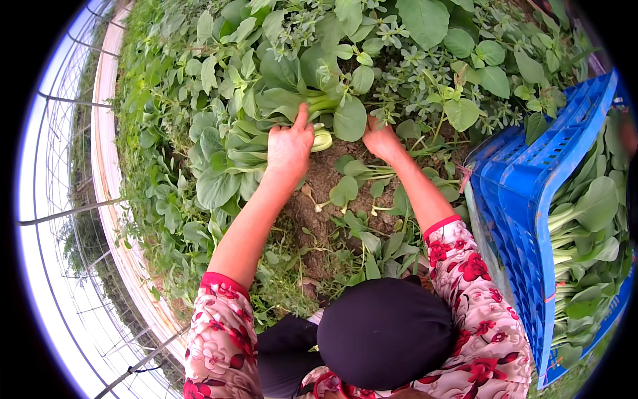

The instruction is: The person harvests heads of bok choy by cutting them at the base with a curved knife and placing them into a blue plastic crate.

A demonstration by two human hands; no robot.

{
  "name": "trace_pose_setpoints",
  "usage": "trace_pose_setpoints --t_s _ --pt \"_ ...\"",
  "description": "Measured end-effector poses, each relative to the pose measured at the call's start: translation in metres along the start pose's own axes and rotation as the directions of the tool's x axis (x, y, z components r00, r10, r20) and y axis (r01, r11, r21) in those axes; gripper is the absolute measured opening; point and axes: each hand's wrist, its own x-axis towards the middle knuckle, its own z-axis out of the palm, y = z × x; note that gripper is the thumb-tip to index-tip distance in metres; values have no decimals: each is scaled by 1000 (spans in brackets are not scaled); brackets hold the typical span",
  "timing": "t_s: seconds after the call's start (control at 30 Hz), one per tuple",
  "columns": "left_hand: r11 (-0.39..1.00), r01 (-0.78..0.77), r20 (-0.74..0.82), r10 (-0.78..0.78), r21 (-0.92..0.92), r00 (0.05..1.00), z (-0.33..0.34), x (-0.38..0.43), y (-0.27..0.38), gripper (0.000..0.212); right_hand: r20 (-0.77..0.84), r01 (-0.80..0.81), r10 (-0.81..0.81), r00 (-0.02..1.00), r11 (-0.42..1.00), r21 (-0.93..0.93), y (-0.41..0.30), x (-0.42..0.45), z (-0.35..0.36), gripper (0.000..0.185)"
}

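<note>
My left hand (290,149) is closed around green bok choy (244,149), its pale base (322,140) showing beside the fingers. The index finger stretches forward onto the stems of another leafy bok choy (321,103) just ahead. To its right, my right hand (381,141) reaches low to the ground at the edge of the plants. Leaves cover its fingertips, so whether it grips anything is hidden. Bare brown soil (319,184) lies between the two forearms. Small loose bok choy plants (344,192) rest on it, some with pale roots.
At the right stands a blue plastic crate (518,184) with stacked bok choy (588,249). Purslane-like weeds (408,65) and broad leaves crowd the far side. A pale strip (107,164) and a metal-tube frame (65,214) run along the left. My dark cap (386,334) fills the bottom middle.
</note>
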Motion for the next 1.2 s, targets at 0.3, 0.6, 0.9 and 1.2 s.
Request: trace_pose_setpoints --t_s 0.3,0.6,0.9,1.2 --pt "999 -11 -43 10 -32 999 3 -4 -4 34 -108 18 -15 994 1000 24 -3 -8 19 27" --pt "998 -21 -50 18 -63 999 11 -2 0 36 100 -119 130 986 987 -109 17 -2 24 37" --pt "957 104 -121 -141 -271 983 2 -50 -8 42 88 -144 148 985 988 -54 -8 -44 25 35" --pt "934 5 -427 -169 -358 888 -108 -153 -11 44 -16 35 -33 999 726 687 -122 -123 -62 42"
